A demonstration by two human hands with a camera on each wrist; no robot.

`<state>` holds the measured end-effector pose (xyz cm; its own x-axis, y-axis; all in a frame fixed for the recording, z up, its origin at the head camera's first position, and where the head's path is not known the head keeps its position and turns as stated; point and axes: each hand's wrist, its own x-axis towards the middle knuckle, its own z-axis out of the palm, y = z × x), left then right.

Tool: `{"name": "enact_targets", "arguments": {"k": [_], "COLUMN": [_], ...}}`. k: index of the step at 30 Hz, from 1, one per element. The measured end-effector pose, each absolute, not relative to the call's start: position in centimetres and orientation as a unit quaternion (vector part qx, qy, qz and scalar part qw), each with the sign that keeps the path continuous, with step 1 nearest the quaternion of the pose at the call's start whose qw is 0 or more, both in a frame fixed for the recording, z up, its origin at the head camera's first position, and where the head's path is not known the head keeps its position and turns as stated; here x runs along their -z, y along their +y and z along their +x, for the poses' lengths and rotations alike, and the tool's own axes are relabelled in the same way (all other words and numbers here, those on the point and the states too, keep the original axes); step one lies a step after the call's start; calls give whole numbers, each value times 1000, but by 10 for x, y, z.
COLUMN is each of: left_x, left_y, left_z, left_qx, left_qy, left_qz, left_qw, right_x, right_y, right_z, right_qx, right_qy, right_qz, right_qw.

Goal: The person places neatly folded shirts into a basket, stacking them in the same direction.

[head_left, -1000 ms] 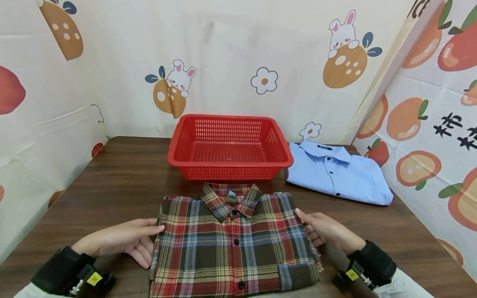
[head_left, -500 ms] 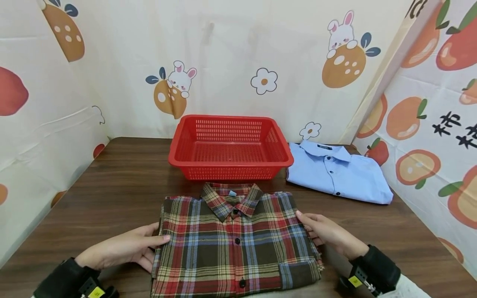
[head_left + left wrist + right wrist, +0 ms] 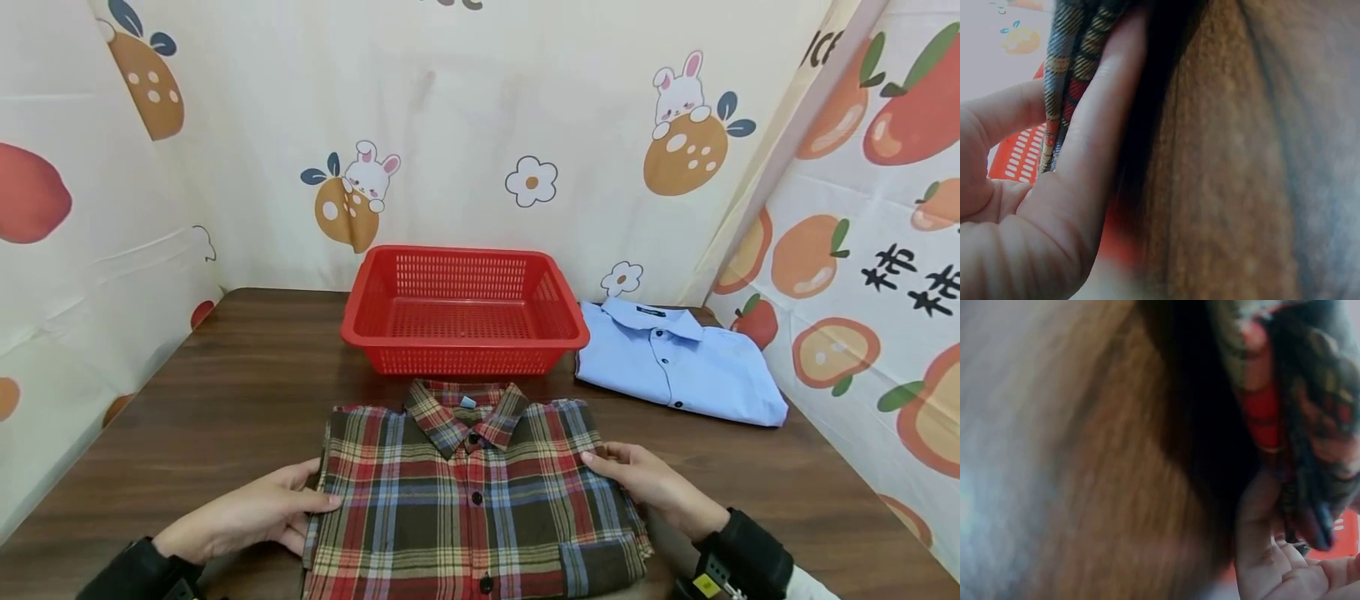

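— Desk [image 3: 225,400] first: dark wood, walled in by printed cloth on three sides. What lies on it?

— Nearest the front edge, square in the middle, a folded plaid shirt [image 3: 472,492], collar pointing to the back. I'd say it sits there so both hands can reach its sides.

— And behind it?

— A red basket [image 3: 463,337] at the middle of the back edge, nothing in it, just beyond the collar. A folded blue shirt [image 3: 678,367] lies at the back right corner, just beside the basket.

— The hands?

— The left hand [image 3: 251,512] pinches the shirt's left edge: thumb on top, fingers [image 3: 1100,144] tucked under the layers, as the wrist view shows. The right hand [image 3: 648,483] has the right edge likewise, thumb over, fingers [image 3: 1260,512] beneath. A grip from both sides should keep the folds together.
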<state>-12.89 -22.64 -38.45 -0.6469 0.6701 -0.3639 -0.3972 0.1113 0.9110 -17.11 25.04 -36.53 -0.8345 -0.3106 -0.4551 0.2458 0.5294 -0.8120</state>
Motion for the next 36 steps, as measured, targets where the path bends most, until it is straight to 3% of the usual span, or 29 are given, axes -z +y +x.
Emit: {"name": "enact_targets", "arguments": {"k": [12, 36], "left_x": [352, 309], "left_y": [-217, -228], "left_z": [-127, -106], "left_qx": [-593, -562], "left_qy": [730, 770], "left_qz": [114, 128], "left_qw": [320, 273], "right_x": [347, 293], "right_y": [241, 254], "right_z": [-165, -142], "right_qx": [468, 446], "right_qy": [860, 876], "right_qz": [-14, -20], "right_qw": [205, 181]}}
